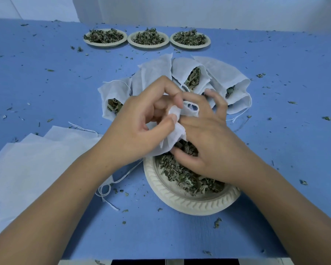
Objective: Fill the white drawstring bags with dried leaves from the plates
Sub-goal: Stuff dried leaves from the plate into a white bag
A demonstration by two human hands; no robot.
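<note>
A blue worktop [275,131] strewn with leaf crumbs is seen below a pale wall [180,10]. A cream embossed plate [189,204], heaped with dried leaves [182,175], is set at the near middle of the worktop. Directly above this plate a white drawstring bag [175,134] is held between both hands, its lower end hanging onto the leaves. The cloth of the bag is pinched between the thumb and curled fingers of the left hand [134,127]. The hem of the bag's mouth is hooked over the bent, spread fingers of the right hand [204,142], whose thumb is tucked beneath the bag against the leaves. Just behind the plate a fan of filled bags [218,73] is laid, with leaves showing in their open mouths. To the left of the plate a stack of flat empty bags [36,159] is spread, its strings trailing towards the plate. Well behind the plate, three further plates of leaves [148,39] are lined up in a row.
</note>
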